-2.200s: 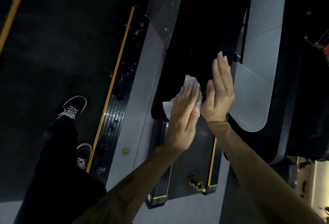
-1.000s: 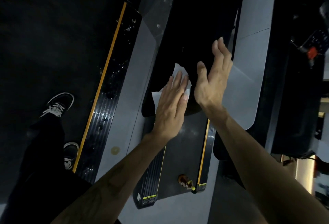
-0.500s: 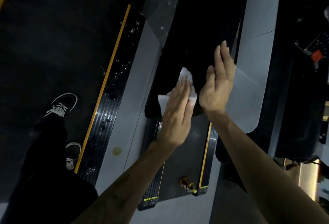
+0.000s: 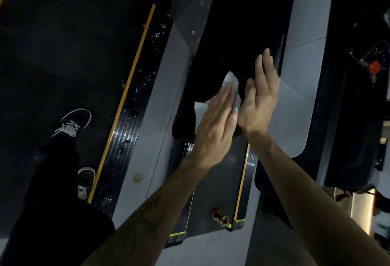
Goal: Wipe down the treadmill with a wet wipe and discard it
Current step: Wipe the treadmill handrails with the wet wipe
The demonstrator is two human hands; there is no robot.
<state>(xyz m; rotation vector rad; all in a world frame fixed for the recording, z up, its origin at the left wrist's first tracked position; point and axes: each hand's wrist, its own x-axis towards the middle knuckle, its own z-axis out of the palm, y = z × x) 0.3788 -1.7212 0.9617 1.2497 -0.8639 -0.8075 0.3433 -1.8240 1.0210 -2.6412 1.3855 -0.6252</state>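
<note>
A white wet wipe (image 4: 231, 80) lies crumpled on the treadmill's glossy black panel (image 4: 232, 33). My left hand (image 4: 215, 122) presses flat on the wipe with the fingers together, and most of the wipe is hidden beneath it. My right hand (image 4: 260, 101) rests just to the right, fingers straight and side by side, thumb close to the wipe, holding nothing. Below the panel, between my forearms, runs the dark treadmill belt (image 4: 217, 183) with yellow-edged side rails.
A grey side cover (image 4: 295, 101) flanks the panel on the right. A small brownish object (image 4: 219, 217) lies on the belt's near end. To the left are a second treadmill's yellow-striped rail (image 4: 126, 101) and a person's sneakers (image 4: 73, 122). A red part (image 4: 374, 68) shows far right.
My left hand has slid the wipe back and forth a little over the black panel's lower edge. My right hand stayed beside it, shifting only slightly.
</note>
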